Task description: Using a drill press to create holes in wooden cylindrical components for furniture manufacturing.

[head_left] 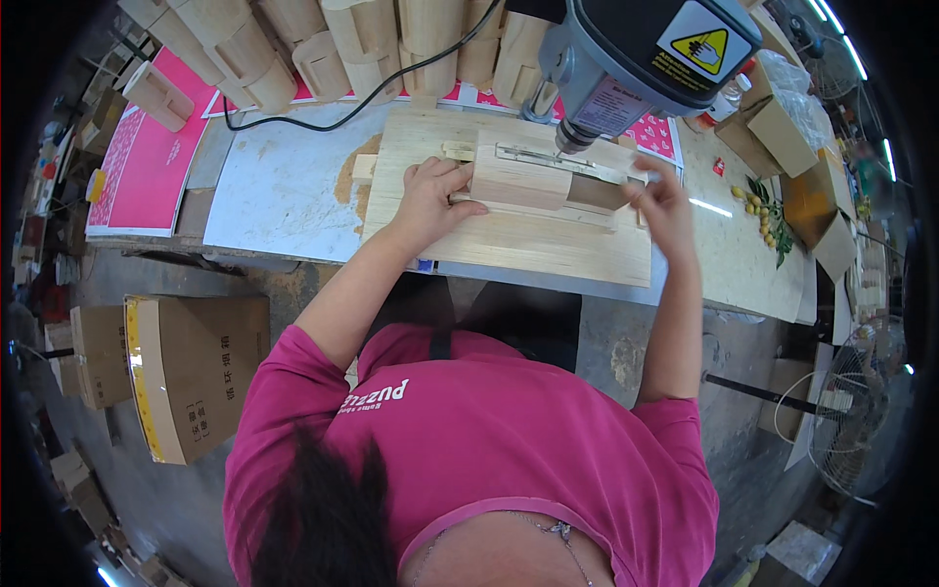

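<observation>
A pale wooden block (523, 181) with a rounded front edge lies on a flat wooden board (597, 256). Along its top runs a narrow slotted strip (562, 161). Above the strip stands the drill press chuck (577, 137); whether its tip touches anything I cannot tell. My left hand (435, 199) grips the block's left end, thumb along the front and fingers bent behind. At the right end, my right hand (667, 210) has its fingers curled together beside the strip's end. It is slightly blurred, and what lies between those fingertips is hidden.
Several wooden cylinders (367, 44) stand along the back, with a black cable (362, 110) before them. The drill press head (650, 59) overhangs the board. Pink printed sheets (147, 181) lie left; small yellow fruit on stems (766, 217) and open cartons (782, 137) are right.
</observation>
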A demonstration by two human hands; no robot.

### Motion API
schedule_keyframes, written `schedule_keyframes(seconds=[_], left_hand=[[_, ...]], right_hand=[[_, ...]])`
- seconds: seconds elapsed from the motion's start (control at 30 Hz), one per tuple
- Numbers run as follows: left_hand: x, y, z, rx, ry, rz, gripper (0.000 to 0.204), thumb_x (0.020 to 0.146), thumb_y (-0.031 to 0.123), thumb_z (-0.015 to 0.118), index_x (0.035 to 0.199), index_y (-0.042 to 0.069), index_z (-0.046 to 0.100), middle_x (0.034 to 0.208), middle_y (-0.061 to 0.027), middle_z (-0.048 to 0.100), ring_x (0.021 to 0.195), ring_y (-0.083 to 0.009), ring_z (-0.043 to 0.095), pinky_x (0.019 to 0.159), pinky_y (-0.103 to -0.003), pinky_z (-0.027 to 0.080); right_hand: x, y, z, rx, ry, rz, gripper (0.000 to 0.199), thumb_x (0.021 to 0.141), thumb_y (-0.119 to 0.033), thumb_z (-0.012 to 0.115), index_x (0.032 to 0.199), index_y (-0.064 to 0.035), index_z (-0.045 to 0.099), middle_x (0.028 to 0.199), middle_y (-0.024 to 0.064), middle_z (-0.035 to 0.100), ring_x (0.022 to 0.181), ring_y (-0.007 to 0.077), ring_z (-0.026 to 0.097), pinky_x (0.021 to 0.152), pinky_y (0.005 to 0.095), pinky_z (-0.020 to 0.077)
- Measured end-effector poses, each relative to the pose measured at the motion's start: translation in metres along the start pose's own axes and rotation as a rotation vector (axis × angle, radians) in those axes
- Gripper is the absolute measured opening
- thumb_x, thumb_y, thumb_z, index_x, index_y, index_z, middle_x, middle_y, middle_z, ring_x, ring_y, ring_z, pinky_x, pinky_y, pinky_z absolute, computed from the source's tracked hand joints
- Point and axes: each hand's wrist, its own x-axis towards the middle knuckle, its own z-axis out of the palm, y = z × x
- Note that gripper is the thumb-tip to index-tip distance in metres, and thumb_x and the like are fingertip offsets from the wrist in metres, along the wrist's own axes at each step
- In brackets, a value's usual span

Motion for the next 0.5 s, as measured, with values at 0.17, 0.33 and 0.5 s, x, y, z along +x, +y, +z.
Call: schedule_keyframes(seconds=[0.17,0.33,0.5], left_hand=[[0.000,0.003,-0.004,0.021,-0.020,-0.008,0.049,0.060,0.029,0.075,0.103,0.010,0.061,0.080,-0.0002,0.055,0.084,-0.0203,0.051,0.078,-0.036,0.030],[0.004,0.007,0.001,0.046,-0.039,0.007,0.050,0.061,0.029,0.075,0.105,0.011,0.061,0.080,-0.0011,0.055,0.082,-0.0203,0.052,0.078,-0.036,0.030],[-0.002,0.007,-0.003,0.042,-0.022,-0.012,0.049,0.061,0.029,0.075,0.105,0.011,0.061,0.078,-0.0012,0.054,0.081,-0.0193,0.052,0.078,-0.035,0.030]], right_hand=[[0.067,-0.105,-0.057,-0.001,0.496,-0.387,0.029,0.086,-0.022,0.058,0.108,-0.0030,0.056,0.085,0.0027,0.058,0.062,0.0066,0.049,0.056,0.0202,0.0397],[0.137,-0.057,-0.103,0.568,0.181,-0.107,0.026,0.088,-0.022,0.049,0.088,0.0010,0.061,0.068,0.0131,0.056,0.062,0.0194,0.051,0.059,0.0297,0.0412],[0.074,-0.140,-0.059,-0.387,0.496,-0.307,0.029,0.090,-0.026,0.049,0.095,0.0002,0.061,0.070,0.0021,0.055,0.062,0.0069,0.047,0.059,0.0202,0.0377]])
